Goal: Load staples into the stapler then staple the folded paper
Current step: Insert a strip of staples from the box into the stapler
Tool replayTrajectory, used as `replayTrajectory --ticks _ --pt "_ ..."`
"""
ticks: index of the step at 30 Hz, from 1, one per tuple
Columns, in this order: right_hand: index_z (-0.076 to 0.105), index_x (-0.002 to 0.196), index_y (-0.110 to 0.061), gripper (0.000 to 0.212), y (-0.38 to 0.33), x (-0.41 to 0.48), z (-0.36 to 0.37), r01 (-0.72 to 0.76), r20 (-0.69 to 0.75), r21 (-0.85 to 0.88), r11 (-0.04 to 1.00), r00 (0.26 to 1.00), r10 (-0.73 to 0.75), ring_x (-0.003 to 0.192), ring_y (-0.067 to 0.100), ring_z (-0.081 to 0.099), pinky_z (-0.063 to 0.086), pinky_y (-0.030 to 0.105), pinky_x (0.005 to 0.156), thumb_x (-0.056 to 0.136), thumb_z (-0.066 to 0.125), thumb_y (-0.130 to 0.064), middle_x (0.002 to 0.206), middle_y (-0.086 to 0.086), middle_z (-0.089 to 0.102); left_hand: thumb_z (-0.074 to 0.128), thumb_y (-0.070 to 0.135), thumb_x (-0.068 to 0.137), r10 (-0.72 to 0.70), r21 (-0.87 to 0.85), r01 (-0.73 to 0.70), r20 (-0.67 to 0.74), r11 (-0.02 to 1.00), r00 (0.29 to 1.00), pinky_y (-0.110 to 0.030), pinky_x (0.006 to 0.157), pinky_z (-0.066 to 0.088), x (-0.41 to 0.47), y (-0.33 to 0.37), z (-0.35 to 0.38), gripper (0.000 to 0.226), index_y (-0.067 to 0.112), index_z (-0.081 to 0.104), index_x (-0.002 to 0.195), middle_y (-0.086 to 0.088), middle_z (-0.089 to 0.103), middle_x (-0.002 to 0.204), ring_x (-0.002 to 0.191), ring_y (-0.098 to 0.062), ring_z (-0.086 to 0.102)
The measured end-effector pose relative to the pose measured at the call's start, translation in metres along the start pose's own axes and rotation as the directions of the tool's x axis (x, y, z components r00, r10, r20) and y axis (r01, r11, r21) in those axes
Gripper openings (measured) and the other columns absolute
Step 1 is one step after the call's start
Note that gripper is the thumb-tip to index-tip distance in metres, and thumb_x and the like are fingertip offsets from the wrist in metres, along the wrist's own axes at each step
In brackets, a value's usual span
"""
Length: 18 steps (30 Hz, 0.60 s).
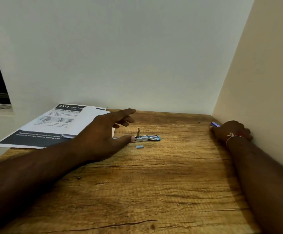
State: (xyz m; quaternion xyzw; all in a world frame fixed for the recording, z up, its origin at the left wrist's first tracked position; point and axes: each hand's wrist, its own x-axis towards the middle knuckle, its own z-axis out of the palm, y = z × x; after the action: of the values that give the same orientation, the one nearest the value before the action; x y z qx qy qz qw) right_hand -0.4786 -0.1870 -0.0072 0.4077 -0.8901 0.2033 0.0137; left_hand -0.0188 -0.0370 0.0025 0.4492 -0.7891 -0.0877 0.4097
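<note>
- I find the stapler (146,138) lying opened on the wooden worktop (154,183), mid-depth, its long axis running left to right, with a small metal part standing up near its left end.
- My left hand (103,137) is spread flat over the worktop; its thumb tip touches the stapler's left end and the fingers reach past it toward the wall. It holds nothing.
- A small pale blue block, by my reading a strip of staples (139,146), lies just beside the stapler on the near side, apart from both hands.
- My right hand (230,131) rests well apart at the right wall, curled against a blue box (215,124); whether it grips the box I cannot tell.
- The folded paper (79,122) lies on a printed sheet (35,132) at the left rear, partly under the left hand.
- Judgement: loading is not yet done. The left hand is nearer, the stapler immediately to its right; the staples must go in along the open channel.
</note>
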Motion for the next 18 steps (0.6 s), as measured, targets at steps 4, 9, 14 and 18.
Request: replayTrajectory --ticks 4,9,14,18 --pt "0.072 0.130 -0.012 0.070 0.000 0.001 0.002 0.020 -0.043 0.086 0.996 0.999 -0.017 0.129 0.045 0.061 0.051 0.052 0.109 0.084 0.076 -0.065 0.136 0.020 0.067 0.090 0.045 0.091 -0.036 0.009 0.037 -0.020 0.999 0.999 -0.010 0.105 0.053 -0.001 0.003 -0.003 0.081 0.042 0.053 0.163 0.027 0.074 0.135 0.125 0.013 0.065" --pt "0.084 0.117 -0.023 0.030 -0.022 -0.045 -0.027 0.426 -0.238 0.457 0.781 0.905 -0.353 0.112 0.029 0.072 0.053 0.035 0.095 0.095 0.078 -0.043 0.115 0.003 0.079 0.090 0.040 0.092 -0.055 -0.044 0.052 -0.069 0.998 0.996 -0.021 0.105 0.060 -0.001 0.005 -0.004 0.070 0.038 0.061 0.156 0.022 0.076 0.133 0.126 0.004 0.069" --pt "0.082 0.116 -0.032 0.024 -0.072 -0.158 -0.067 0.780 -0.387 0.563 0.273 0.541 -0.746 0.087 0.010 0.065 0.047 0.022 0.069 0.094 0.083 -0.042 0.106 -0.013 0.074 0.090 0.029 0.096 -0.197 -0.295 0.148 -0.143 0.944 0.970 -0.039 0.094 0.069 0.003 0.006 -0.003 0.029 0.023 0.078 0.122 0.002 0.085 0.113 0.108 -0.016 0.082" --pt "0.083 0.115 -0.024 0.030 -0.081 -0.215 -0.069 0.856 -0.418 0.517 -0.005 0.248 -0.874 0.083 0.014 0.064 0.049 0.029 0.063 0.087 0.092 -0.032 0.096 -0.008 0.073 0.075 0.023 0.106 -0.380 -0.623 0.275 -0.038 0.733 0.924 -0.033 0.074 0.070 0.005 0.022 -0.006 0.025 -0.002 0.075 0.107 -0.020 0.085 0.099 0.088 -0.035 0.083"
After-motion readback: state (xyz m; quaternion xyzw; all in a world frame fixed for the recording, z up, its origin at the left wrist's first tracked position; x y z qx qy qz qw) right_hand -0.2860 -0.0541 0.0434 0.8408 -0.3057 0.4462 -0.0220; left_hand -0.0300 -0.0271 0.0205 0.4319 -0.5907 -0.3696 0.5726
